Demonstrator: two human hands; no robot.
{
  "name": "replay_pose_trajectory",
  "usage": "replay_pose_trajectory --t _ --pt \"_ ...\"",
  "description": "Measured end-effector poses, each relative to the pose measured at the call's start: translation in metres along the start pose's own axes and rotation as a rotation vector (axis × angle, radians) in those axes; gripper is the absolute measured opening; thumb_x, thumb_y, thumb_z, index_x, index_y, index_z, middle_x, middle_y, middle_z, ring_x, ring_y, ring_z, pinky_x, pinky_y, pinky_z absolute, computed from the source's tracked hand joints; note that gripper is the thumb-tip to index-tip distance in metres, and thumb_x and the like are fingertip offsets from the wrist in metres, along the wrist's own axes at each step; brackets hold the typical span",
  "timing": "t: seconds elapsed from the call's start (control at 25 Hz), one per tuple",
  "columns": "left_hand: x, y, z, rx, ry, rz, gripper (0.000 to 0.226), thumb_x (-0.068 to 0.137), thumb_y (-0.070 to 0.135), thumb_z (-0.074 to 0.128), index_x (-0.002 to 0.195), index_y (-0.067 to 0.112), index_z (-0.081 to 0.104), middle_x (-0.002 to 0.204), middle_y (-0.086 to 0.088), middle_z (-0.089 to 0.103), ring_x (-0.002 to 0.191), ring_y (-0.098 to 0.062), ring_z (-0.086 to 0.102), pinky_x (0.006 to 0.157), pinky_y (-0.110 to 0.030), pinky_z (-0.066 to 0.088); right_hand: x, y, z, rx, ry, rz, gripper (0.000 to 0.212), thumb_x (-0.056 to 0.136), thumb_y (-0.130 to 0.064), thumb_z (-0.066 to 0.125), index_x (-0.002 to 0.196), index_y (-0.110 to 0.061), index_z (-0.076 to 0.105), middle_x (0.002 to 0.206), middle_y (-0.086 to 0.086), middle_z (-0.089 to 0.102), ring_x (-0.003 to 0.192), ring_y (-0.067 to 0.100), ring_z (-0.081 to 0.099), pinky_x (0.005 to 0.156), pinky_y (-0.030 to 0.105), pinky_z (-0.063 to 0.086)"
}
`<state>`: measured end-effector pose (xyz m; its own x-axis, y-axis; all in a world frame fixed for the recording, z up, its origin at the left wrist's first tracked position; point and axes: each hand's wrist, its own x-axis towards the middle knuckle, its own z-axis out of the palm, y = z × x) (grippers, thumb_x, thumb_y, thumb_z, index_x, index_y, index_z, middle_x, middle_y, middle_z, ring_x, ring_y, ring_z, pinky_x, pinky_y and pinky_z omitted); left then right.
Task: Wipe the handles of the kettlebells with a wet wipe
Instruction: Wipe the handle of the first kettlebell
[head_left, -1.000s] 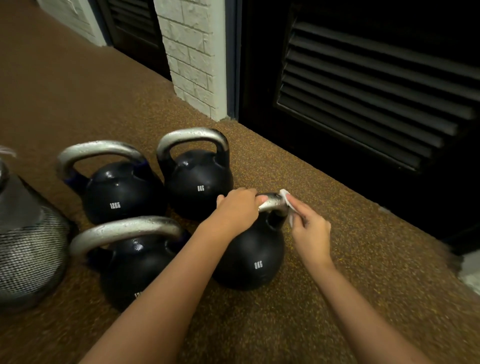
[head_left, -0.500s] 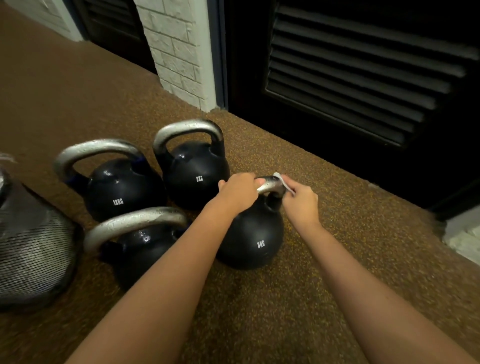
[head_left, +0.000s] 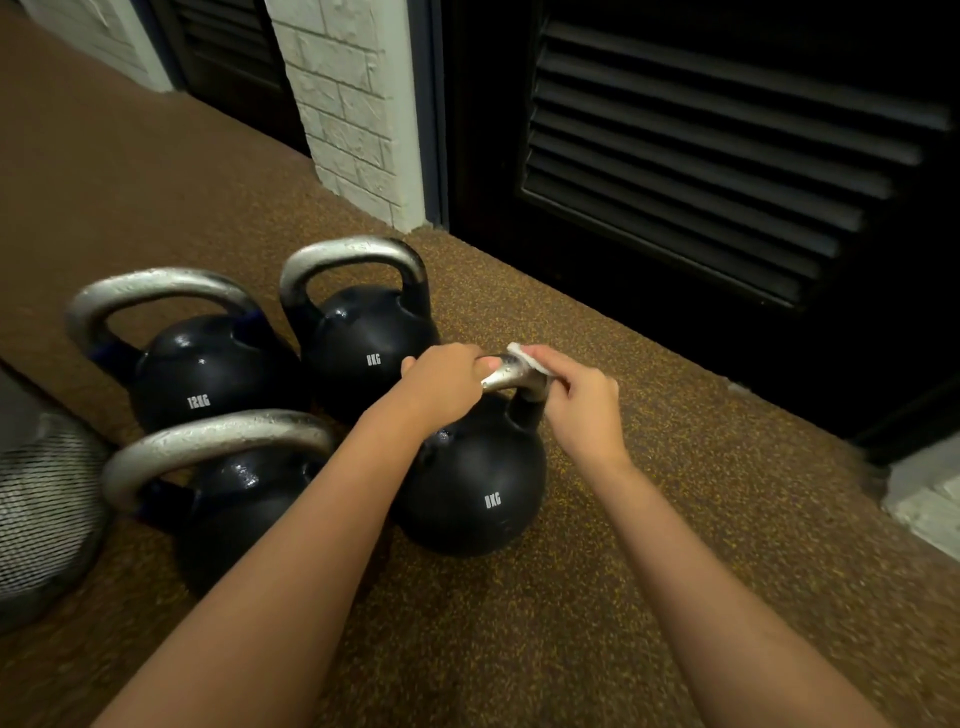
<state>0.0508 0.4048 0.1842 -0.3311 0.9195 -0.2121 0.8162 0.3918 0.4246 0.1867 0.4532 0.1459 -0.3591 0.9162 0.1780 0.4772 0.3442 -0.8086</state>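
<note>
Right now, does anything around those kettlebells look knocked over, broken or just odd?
Nothing stands out. All four kettlebells sit upright on the floor. The left hand grips the front right kettlebell by its handle while the right hand presses a wet wipe on it.

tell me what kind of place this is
Probably a gym or workout area. Four black kettlebells with silver handles stand on speckled rubber flooring, the kind gyms use, beside dark louvered doors.
</note>
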Motion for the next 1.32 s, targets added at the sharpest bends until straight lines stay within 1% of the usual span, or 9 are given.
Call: replay_pose_trajectory --t 0.16,0.32,0.44,0.52,0.68,0.88,1.04,1.2,1.32 --pt "-0.003 -0.003 0.002 -0.092 0.051 0.025 0.037 0.097 0.035 0.039 0.122 0.013 0.056 0.119 -0.01 0.06 0.113 -0.027 0.051 0.102 -0.042 0.035 -0.005 0.001 0.007 0.004 0.065 0.112 0.05 0.087 0.007 0.041 0.121 -0.022 0.062 0.116 0.003 0.067 0.097 0.013 0.06 0.084 0.01 0.037" --pt "-0.014 -0.009 0.0 -0.097 0.143 0.057 0.041 0.094 0.037 0.045 0.13 0.017 0.051 0.123 -0.007 0.057 0.116 -0.023 0.05 0.102 -0.041 0.037 -0.027 0.008 0.021 0.128 0.131 0.01 0.049 0.088 0.008 0.046 0.128 -0.018 0.053 0.13 -0.004 0.055 0.123 0.009 0.051 0.105 0.014 0.033" --pt "-0.026 -0.007 0.003 -0.034 0.315 0.129 0.041 0.094 0.037 0.045 0.13 0.019 0.052 0.116 -0.003 0.058 0.109 -0.022 0.054 0.095 -0.043 0.042 -0.045 0.021 0.033 0.19 0.16 0.039 0.05 0.089 0.007 0.048 0.134 -0.014 0.043 0.137 -0.009 0.041 0.131 0.005 0.038 0.108 0.009 0.025" --pt "-0.032 -0.006 0.005 -0.031 0.373 0.133 0.041 0.094 0.036 0.046 0.13 0.019 0.052 0.115 -0.002 0.058 0.104 -0.021 0.057 0.089 -0.038 0.046 -0.043 0.019 0.04 0.205 0.189 0.088 0.05 0.09 0.008 0.046 0.136 -0.011 0.042 0.14 -0.006 0.039 0.133 0.008 0.036 0.108 0.008 0.023" --pt "-0.04 -0.008 0.013 -0.059 0.465 0.058 0.038 0.093 0.035 0.049 0.128 0.019 0.055 0.12 0.0 0.059 0.106 -0.018 0.057 0.088 -0.034 0.047 -0.053 0.013 0.048 0.184 0.178 -0.057 0.057 0.087 0.014 0.045 0.138 -0.011 0.039 0.145 -0.004 0.03 0.137 0.007 0.028 0.112 0.017 0.024" --pt "-0.046 -0.005 0.026 -0.04 0.52 0.025 0.037 0.094 0.032 0.049 0.127 0.018 0.056 0.125 0.004 0.058 0.11 -0.013 0.055 0.089 -0.023 0.041 -0.05 0.018 0.054 0.248 0.221 0.111 0.05 0.09 0.01 0.043 0.136 -0.009 0.041 0.146 0.003 0.035 0.137 0.012 0.031 0.106 0.002 0.021" --pt "-0.046 -0.003 0.027 -0.037 0.539 -0.004 0.036 0.093 0.032 0.049 0.126 0.018 0.057 0.124 0.005 0.059 0.107 -0.011 0.057 0.086 -0.018 0.038 -0.057 0.013 0.061 0.262 0.243 0.045 0.05 0.091 0.007 0.044 0.138 -0.012 0.04 0.148 0.0 0.033 0.138 0.008 0.028 0.112 0.02 0.025" --pt "-0.047 -0.002 0.026 -0.042 0.546 -0.003 0.035 0.094 0.032 0.048 0.124 0.017 0.059 0.121 0.004 0.06 0.104 -0.013 0.058 0.087 -0.022 0.042 -0.052 0.009 0.064 0.354 0.258 0.295 0.046 0.095 -0.002 0.041 0.138 -0.016 0.04 0.147 -0.001 0.037 0.136 0.011 0.033 0.104 0.006 0.021" --pt "-0.046 -0.002 0.027 -0.048 0.556 0.005 0.033 0.094 0.03 0.048 0.121 0.016 0.061 0.118 0.003 0.062 0.102 -0.014 0.06 0.087 -0.026 0.044 -0.052 -0.002 0.064 0.332 0.297 0.143 0.047 0.094 0.0 0.043 0.138 -0.016 0.039 0.147 -0.002 0.035 0.136 0.006 0.03 0.108 0.011 0.023"
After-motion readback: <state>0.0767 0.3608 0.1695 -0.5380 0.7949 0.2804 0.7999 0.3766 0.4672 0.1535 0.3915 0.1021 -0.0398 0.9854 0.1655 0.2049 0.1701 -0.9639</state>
